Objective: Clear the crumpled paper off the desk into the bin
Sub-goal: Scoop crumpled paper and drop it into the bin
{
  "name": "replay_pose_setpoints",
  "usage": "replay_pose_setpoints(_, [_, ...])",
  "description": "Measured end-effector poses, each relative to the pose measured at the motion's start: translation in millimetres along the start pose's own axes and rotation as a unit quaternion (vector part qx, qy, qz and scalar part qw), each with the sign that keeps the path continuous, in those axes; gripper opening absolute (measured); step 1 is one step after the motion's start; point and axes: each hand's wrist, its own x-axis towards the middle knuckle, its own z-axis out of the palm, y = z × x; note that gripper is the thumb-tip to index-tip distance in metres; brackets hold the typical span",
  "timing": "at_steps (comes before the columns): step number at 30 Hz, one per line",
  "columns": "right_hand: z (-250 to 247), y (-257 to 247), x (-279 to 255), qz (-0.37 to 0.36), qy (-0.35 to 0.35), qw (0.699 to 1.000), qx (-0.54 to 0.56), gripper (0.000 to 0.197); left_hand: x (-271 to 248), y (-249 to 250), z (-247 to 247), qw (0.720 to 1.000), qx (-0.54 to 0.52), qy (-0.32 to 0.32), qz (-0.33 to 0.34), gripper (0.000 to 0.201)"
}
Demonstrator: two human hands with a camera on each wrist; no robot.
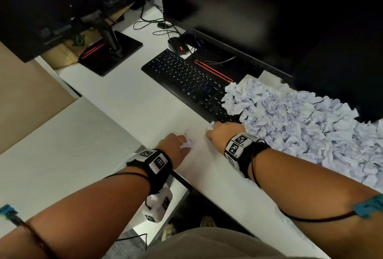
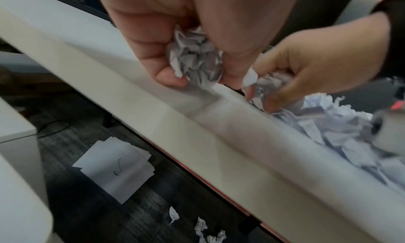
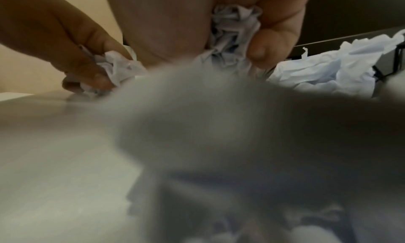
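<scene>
My left hand squeezes one paper ball and my right hand squeezes another, both low over the desk. The big paper pile sits beside my right hand. I think I must carry these to the bin next, but I can't see it.

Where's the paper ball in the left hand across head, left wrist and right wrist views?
Head: the paper ball shows lower centre, in the left hand.
Left wrist: upper centre, gripped between thumb and fingers.
Right wrist: middle left, in that hand.
Shared landmark: the crumpled paper pile, right of both hands.
</scene>
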Motion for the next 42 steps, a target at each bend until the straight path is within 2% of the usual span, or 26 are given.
replay_pose_setpoints(4, [1.0, -4.3, 3.5, 0.000, -0.006, 1.000, -0.018, 0.040, -12.5, -22.1, -18.1, 0.993, -0.071, 0.091, -0.014, 0.024])
replay_pose_setpoints(7, [-5.4, -8.6, 5.1, 0.011, 0.033, 0.999, 0.023, 0.033, -22.9, -49.2, -29.9, 0.989, -0.083, 0.118, -0.031, 0.023])
replay_pose_setpoints(10, [-23.4, -17.4, 6.1, 0.031, 0.100, 0.989, 0.105, 0.022, -32.5, -76.0, -35.6, 0.989, -0.066, 0.109, -0.075, 0.024])
replay_pose_setpoints(14, [-45.5, -39.8, 8.2, 0.009, 0.147, 0.969, 0.198, 0.014, -45.6, -98.2, -38.3, 0.991, -0.035, 0.044, -0.117, 0.019])
replay_pose_setpoints(16, [-54.3, -57.5, 7.8, -0.025, 0.122, 0.964, 0.234, 0.015, -54.5, -108.0, -35.9, 0.990, -0.004, 0.005, -0.138, 0.024])
replay_pose_setpoints(19, [-63.5, -90.5, 7.3, -0.076, 0.071, 0.956, 0.273, 0.019, -68.2, -123.5, -28.3, 0.988, 0.017, -0.019, -0.153, 0.029])
replay_pose_setpoints(23, [-60.9, -134.5, 11.7, -0.127, 0.001, 0.952, 0.279, 0.019, -81.9, -139.1, -20.0, 0.982, 0.048, -0.054, -0.175, 0.039])
replay_pose_setpoints(27, [-52.3, -176.8, 21.0, -0.163, -0.033, 0.951, 0.261, 0.018, -94.5, -159.6, -14.8, 0.978, 0.043, -0.075, -0.189, 0.044])
replay_pose_setpoints(35, [-39.3, -226.0, 46.0, -0.160, -0.104, 0.957, 0.217, 0.023, -105.1, -182.3, -12.1, 0.976, 0.021, -0.076, -0.202, 0.051])
replay_pose_setpoints(40, [-34.7, -236.6, 52.3, -0.143, -0.128, 0.956, 0.223, 0.055, -108.0, -194.4, -12.5, 0.976, 0.011, -0.079, -0.202, 0.046])
replay_pose_setpoints(42, [-32.3, -240.8, 50.9, -0.150, -0.129, 0.953, 0.229, 0.060, -108.8, -196.3, -12.1, 0.977, 0.010, -0.081, -0.196, 0.045])
